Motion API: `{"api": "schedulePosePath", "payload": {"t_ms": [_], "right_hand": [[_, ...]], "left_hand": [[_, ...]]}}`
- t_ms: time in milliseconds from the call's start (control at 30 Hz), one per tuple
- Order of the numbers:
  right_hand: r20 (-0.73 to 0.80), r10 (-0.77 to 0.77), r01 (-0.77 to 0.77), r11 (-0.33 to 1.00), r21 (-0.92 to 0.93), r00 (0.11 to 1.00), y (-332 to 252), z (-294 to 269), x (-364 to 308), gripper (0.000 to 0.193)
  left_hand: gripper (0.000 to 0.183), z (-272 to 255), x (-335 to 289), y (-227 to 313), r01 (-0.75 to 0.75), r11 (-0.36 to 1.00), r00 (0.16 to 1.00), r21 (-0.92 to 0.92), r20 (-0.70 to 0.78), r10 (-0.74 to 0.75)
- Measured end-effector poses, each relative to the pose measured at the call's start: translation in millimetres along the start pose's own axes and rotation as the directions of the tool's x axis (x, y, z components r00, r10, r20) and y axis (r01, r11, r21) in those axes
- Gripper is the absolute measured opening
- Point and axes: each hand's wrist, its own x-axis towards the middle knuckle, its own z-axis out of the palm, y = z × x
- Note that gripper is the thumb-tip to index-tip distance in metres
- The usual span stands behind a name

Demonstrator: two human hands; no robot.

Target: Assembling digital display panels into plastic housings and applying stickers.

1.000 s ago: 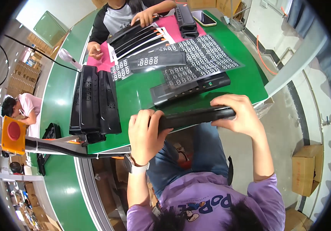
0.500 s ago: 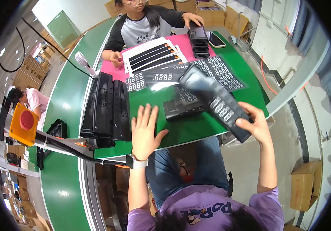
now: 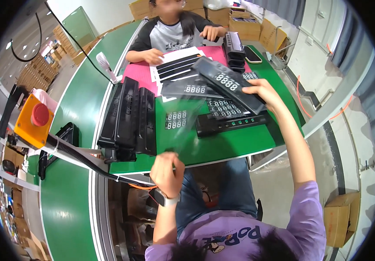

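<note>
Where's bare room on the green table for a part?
Front strip, between the lower black housing and the table's front edge; right margin, between phone and right hand. Crowded: left, stacked housings; middle, printed film under the held panel.

Brightly lit; glaring off the green bench point(image 3: 62, 224) at eight o'clock; softly smeared near centre; bent, blackened toward three and nine.
</note>
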Motion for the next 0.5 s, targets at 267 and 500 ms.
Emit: {"api": "schedulePosePath", "payload": {"t_ms": [267,500], "right_hand": [[0.299,-0.074,0.174,0.929,-0.326,0.951,5.7,17.6,107.9,0.039],[0.234,-0.104,0.215,0.825,-0.522,0.967,3.1,26.9,108.1,0.051]], "left_hand": [[0.022,-55.0,-49.3,29.4,0.011,1.0,0.995,-0.018,0.095,-0.009],[0.022,-56.0,-61.3,32.0,0.036,0.999,0.995,-0.011,0.089,-0.035]]}}
